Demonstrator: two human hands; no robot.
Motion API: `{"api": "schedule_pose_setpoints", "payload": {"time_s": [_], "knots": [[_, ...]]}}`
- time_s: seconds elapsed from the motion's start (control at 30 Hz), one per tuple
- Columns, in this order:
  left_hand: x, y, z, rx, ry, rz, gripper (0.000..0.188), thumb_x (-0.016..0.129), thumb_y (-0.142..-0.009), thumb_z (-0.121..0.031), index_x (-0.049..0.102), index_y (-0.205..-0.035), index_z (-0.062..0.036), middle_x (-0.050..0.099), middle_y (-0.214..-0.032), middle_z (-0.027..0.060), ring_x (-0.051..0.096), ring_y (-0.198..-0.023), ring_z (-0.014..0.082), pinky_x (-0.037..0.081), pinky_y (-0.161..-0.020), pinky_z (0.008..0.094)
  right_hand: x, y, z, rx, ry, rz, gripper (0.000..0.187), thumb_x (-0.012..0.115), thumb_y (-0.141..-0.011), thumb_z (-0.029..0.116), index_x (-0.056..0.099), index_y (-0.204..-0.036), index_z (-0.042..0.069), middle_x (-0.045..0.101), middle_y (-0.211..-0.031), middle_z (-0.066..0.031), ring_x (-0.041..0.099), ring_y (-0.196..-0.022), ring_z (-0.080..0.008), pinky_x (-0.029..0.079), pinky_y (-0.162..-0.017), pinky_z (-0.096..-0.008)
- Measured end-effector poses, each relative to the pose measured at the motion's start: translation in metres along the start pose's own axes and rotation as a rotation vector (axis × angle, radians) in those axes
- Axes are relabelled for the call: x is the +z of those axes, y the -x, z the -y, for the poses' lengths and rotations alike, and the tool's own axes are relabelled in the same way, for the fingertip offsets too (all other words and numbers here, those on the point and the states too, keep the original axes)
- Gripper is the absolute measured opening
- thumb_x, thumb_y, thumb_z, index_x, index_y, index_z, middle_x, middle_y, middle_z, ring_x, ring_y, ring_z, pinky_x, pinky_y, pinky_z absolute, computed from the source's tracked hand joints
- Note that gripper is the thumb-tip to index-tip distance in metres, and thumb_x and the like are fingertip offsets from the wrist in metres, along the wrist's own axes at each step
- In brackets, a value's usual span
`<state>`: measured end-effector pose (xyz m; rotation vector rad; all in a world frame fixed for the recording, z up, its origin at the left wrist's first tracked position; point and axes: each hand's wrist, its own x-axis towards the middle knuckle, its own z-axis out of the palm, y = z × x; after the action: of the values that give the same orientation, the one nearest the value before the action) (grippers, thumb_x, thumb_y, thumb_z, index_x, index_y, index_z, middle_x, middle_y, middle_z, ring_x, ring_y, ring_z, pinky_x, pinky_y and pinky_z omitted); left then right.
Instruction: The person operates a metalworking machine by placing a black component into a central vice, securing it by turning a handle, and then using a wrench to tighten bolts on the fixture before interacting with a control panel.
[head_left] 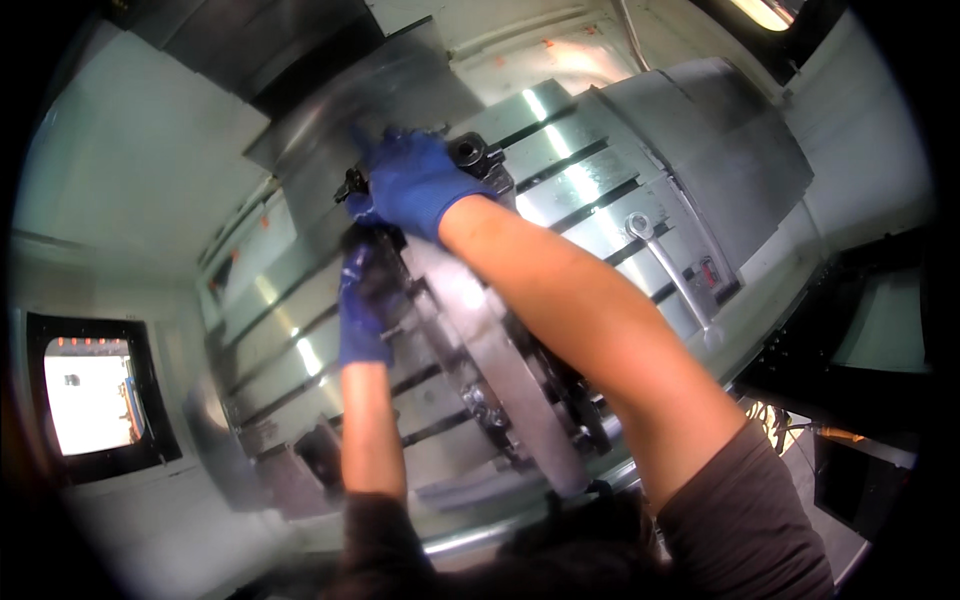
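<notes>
Hands: two, blue-gloved, left hand (pixel 360 310), right hand (pixel 415 185), on one vise (pixel 490 360).

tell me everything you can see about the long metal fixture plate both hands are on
The fixture plate is a long, thick slab of bare grey metal, dull and smudged, lying on the slotted machine table and running diagonally from upper left to lower right in the head view. Dark clamps and bolts line its edges, with a black clamp block at its far end. The right hand, in a blue glove, rests over that far end; the left hand, also gloved, grips its left side. A wrench lies apart on the table.
</notes>
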<state>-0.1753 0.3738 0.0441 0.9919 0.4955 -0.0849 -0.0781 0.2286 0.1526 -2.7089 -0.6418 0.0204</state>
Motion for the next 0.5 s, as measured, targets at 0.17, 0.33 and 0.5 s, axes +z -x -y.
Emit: {"api": "schedule_pose_setpoints", "payload": {"time_s": [0.17, 0.33, 0.5], "knots": [[-0.013, -0.014, 0.005, -0.002, -0.006, -0.069, 0.039, 0.052, -0.093, -0.034, 0.056, -0.127, -0.0138, 0.063, -0.119, 0.0039, 0.061, -0.103, 0.0209, 0.052, -0.084, 0.0412, 0.008, -0.002, -0.004, -0.007, -0.105, -0.110, 0.082, 0.062, -0.081, 0.048, 0.029, -0.147, 0.010, 0.051, -0.129, -0.0220, 0.053, -0.117, -0.0366, 0.039, -0.101, -0.0493], [-0.018, -0.011, 0.009, 0.052, -0.072, -0.037, 0.043, 0.050, -0.092, -0.036, 0.052, -0.131, -0.0166, 0.059, -0.126, 0.0048, 0.059, -0.107, 0.0249, 0.050, -0.088, 0.0460, 0.007, -0.001, -0.009, -0.140, -0.006, -0.027, 0.073, 0.061, -0.083, 0.045, 0.037, -0.143, 0.011, 0.051, -0.131, -0.0208, 0.052, -0.118, -0.0360, 0.040, -0.100, -0.0476], [-0.066, -0.036, 0.026, 0.423, -0.481, 0.131, 0.057, 0.059, -0.087, -0.040, 0.047, -0.134, -0.0088, 0.051, -0.132, 0.0078, 0.051, -0.118, 0.0286, 0.051, -0.090, 0.0502, 0.001, 0.001, 0.004, -0.092, -0.054, -0.010, 0.067, 0.052, -0.090, 0.044, 0.032, -0.146, 0.012, 0.047, -0.137, -0.0208, 0.048, -0.124, -0.0341, 0.034, -0.106, -0.0459]]}}
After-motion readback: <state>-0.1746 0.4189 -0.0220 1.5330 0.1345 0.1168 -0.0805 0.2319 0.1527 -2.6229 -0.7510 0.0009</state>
